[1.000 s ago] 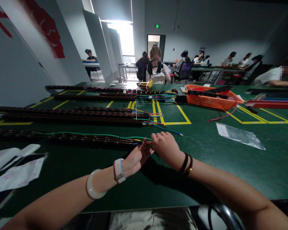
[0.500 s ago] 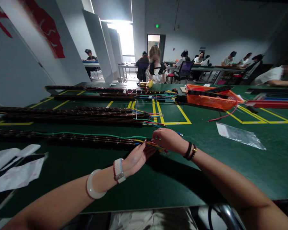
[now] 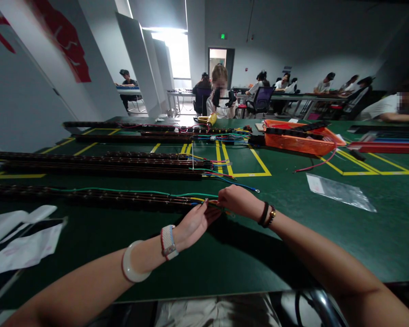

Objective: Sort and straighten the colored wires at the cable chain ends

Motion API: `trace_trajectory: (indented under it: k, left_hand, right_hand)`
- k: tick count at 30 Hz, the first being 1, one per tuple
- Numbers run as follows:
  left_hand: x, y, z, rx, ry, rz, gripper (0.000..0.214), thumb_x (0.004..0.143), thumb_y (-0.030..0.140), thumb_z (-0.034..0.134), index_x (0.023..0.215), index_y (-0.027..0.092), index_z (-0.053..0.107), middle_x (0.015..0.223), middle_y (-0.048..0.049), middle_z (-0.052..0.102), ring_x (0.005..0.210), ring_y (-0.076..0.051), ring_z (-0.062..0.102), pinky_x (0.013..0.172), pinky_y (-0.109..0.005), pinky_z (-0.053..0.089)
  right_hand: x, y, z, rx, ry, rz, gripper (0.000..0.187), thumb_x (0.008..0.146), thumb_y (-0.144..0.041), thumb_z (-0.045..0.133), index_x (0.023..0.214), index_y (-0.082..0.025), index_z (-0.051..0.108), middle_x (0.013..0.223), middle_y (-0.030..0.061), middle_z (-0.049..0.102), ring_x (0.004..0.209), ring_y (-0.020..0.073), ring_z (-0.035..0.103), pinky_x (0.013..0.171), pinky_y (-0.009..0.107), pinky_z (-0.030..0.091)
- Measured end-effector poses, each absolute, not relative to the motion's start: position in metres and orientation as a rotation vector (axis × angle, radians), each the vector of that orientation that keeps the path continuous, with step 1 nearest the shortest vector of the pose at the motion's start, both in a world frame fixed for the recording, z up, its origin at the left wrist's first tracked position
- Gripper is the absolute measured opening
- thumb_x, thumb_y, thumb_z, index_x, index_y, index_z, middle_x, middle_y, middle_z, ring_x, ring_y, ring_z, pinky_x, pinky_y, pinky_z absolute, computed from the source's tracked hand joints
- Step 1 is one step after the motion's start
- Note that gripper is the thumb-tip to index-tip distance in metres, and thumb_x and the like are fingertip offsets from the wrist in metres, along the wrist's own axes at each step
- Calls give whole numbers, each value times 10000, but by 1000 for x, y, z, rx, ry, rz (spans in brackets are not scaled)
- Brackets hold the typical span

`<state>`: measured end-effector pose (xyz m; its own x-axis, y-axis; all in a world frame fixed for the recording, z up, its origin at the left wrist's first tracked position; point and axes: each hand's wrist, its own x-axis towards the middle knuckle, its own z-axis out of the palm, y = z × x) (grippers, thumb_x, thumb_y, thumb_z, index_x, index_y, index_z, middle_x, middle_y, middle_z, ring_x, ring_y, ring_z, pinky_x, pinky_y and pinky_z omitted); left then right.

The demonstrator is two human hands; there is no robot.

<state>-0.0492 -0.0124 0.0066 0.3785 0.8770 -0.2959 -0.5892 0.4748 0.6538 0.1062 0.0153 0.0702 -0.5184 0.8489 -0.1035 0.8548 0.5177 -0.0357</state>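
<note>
Near me a long dark wire bundle [image 3: 122,199] lies across the green table, with a green wire [image 3: 122,190] along its top. At its right end the coloured wires fan out. My left hand [image 3: 195,222] is closed round these wires from below, thumb on top. Just to the right, my right hand [image 3: 236,200] is closed with bent fingers at the same wires; its fingertips are partly hidden behind the hand. Wire tips show below my right hand. A blue wire with a ring terminal [image 3: 256,190] lies beyond it.
More dark wire bundles [image 3: 98,165] lie farther back. An orange basket [image 3: 293,143] stands at the back right, and a clear plastic bag [image 3: 339,193] lies right of my hands. White packaging [image 3: 23,245] is at the left. Across the table sits a person [image 3: 221,97].
My right hand has shifted slightly downward and its fingers have drawn in against the wires. My left hand has stayed in place.
</note>
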Motion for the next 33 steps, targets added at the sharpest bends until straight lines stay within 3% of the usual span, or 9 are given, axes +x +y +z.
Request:
trace_trajectory:
  k: [5, 11, 20, 28, 31, 33]
  left_hand:
    - [-50, -14, 9, 538, 663, 959, 196, 914, 162, 432, 958, 109, 616, 1039, -116, 675, 951, -172, 640, 981, -360, 441]
    - [-51, -13, 9, 544, 679, 917, 135, 895, 182, 489, 917, 116, 604, 1030, -127, 676, 984, -181, 635, 1016, -380, 407]
    - [-49, -13, 13, 518, 692, 931, 147, 904, 170, 460, 895, 101, 589, 1005, -141, 674, 1016, -202, 625, 1027, -410, 397]
    - [-50, -14, 9, 523, 671, 958, 187, 906, 153, 446, 905, 121, 631, 983, -102, 686, 944, -169, 639, 991, -361, 430]
    - [-50, -14, 7, 520, 673, 963, 193, 900, 156, 458, 867, 117, 644, 910, -93, 695, 865, -160, 648, 975, -349, 442]
    - [-50, -13, 6, 503, 673, 949, 188, 898, 163, 466, 869, 119, 646, 900, -84, 697, 855, -154, 648, 979, -342, 438]
  right_hand:
    - [111, 24, 71, 1644, 2724, -24, 212, 878, -287, 514, 828, -162, 677, 817, 72, 691, 727, 153, 628, 606, 223, 377]
    - [112, 32, 56, 1589, 2722, -209, 216, 882, -288, 513, 835, -158, 678, 771, 54, 686, 673, 130, 613, 568, 209, 361]
    - [112, 50, 39, 1616, 2782, 129, 294, 908, -357, 488, 858, -125, 662, 872, 106, 676, 826, 180, 625, 730, 253, 398]
    - [113, 24, 71, 1546, 2740, 86, 421, 879, -516, 472, 814, -144, 658, 773, 94, 673, 707, 176, 630, 612, 247, 397]
    - [108, 11, 72, 1347, 2758, 95, 350, 836, -484, 554, 852, -152, 662, 813, 96, 681, 729, 202, 645, 620, 261, 422]
    - [103, 6, 68, 1264, 2761, 145, 224, 838, -355, 577, 868, -150, 660, 829, 100, 685, 761, 218, 653, 646, 276, 441]
